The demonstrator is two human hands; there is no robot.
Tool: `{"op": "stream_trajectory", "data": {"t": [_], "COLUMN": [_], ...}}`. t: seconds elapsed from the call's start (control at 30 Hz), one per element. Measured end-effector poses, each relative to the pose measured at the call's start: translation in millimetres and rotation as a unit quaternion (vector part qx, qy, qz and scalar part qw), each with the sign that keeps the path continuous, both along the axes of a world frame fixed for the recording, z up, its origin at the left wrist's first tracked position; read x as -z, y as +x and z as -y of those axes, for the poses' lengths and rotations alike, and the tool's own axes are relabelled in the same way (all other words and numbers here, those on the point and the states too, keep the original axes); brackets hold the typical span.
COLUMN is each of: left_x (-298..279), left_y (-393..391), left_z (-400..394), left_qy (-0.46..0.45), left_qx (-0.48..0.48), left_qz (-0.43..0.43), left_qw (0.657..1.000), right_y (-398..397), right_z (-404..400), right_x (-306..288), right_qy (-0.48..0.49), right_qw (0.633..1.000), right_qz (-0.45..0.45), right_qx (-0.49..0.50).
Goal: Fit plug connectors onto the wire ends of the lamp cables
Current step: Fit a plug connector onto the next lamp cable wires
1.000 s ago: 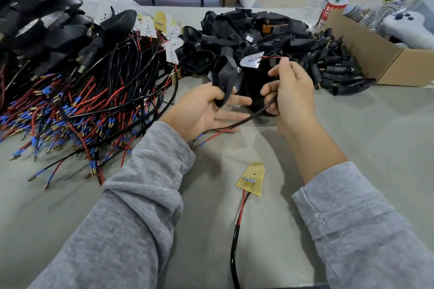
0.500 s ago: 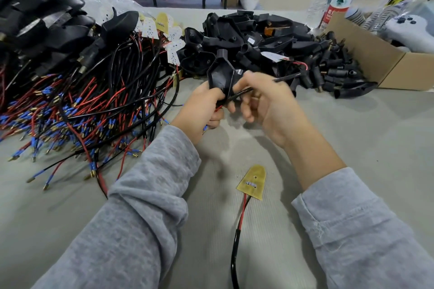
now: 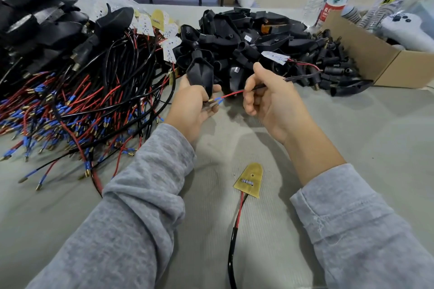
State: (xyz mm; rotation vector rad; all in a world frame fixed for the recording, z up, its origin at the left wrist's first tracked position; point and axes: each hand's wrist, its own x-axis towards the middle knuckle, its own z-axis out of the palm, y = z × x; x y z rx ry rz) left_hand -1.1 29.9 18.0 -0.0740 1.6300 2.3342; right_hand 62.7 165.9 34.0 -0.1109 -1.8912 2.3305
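Just one view here, a wide-angle cam on the person's head, looking forward and down across the table [image 3: 352,148] from close up, so both grey sleeves run in from the bottom corners. The left hand [image 3: 195,105] and right hand [image 3: 270,101] sit near the middle of frame. Past the fingertips it takes in the table's far edge and floor, with edges bent by the lens.

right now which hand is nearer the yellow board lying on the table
Right. The right hand sits up and slightly right of the yellow board; the left hand is farther up-left.
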Motion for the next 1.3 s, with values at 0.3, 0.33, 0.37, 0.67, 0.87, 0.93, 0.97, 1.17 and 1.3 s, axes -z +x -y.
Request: {"op": "stream_trajectory", "data": {"t": [0.3,0.33,0.37,0.67,0.87,0.93,0.97,1.17,1.3], "left_x": [0.5,1.3,2.5,10.0,3.1,0.6,1.2,6.5,8.2], "left_y": [0.7,0.6,0.0,1.4,6.7,6.9,6.4,6.2,5.1], "left_z": [-2.0,-2.5,-2.7,2.8,-0.9,-3.0,-3.0,0.6,3.9], "left_qy": [-0.040,-0.031,-0.021,-0.058,-0.063,-0.049,-0.048,-0.034,-0.021], "left_qx": [0.025,0.029,0.037,0.173,0.153,0.132,0.128,0.160,0.192], "left_qz": [-0.058,-0.056,-0.057,-0.154,-0.103,-0.062,-0.061,-0.134,-0.154], "left_qw": [0.997,0.998,0.997,0.971,0.981,0.988,0.989,0.977,0.969], "right_y": [-2.4,-2.8,-3.2,-3.5,-3.5,-3.6,-3.6,-3.2,-3.0], "right_z": [3.1,2.6,2.3,0.6,0.3,0.5,0.6,-2.4,-1.9], "right_x": [1.3,1.7,2.2,6.5,7.5,8.9,9.5,6.8,5.1], "right_qy": [-0.055,-0.057,-0.056,0.046,0.090,0.121,0.131,0.141,0.161], "right_qw": [0.997,0.996,0.996,0.986,0.979,0.974,0.971,0.959,0.952], "right_qz": [-0.037,-0.036,-0.037,-0.061,-0.058,-0.057,-0.056,-0.057,-0.063], "right_qx": [0.043,0.054,0.065,0.145,0.172,0.185,0.191,0.240,0.253]}}
